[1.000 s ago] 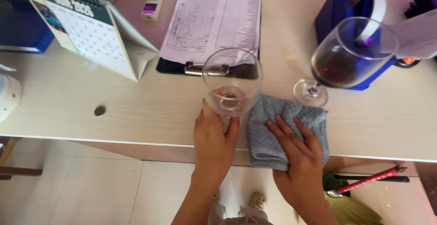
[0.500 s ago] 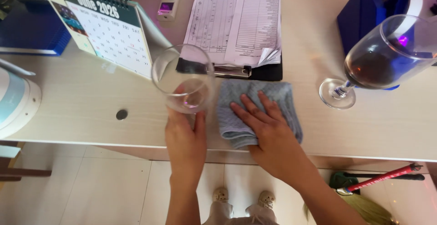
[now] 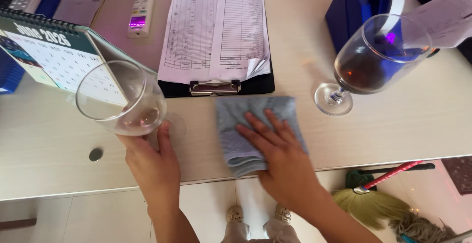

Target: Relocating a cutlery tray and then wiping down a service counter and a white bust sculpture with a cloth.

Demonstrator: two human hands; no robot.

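My left hand [image 3: 150, 162] grips an empty clear wine glass [image 3: 120, 98] by its base and stem, holding it tilted above the pale desk [image 3: 44, 144], left of centre. My right hand [image 3: 278, 149] lies flat, fingers spread, on a folded grey-blue cloth [image 3: 236, 120] near the desk's front edge. A second wine glass [image 3: 373, 58] holding dark red liquid stands upright to the right of the cloth, apart from both hands.
A black clipboard [image 3: 216, 83] with printed sheets lies just behind the cloth. A desk calendar [image 3: 44, 51] stands at left, a white remote [image 3: 140, 9] behind it, a blue box [image 3: 354, 12] at back right. A broom [image 3: 378, 194] lies on the floor below.
My left hand has carried the empty glass leftward across the desk and tilted it. My right hand has stayed pressed on the cloth, shifting with it on the desk.
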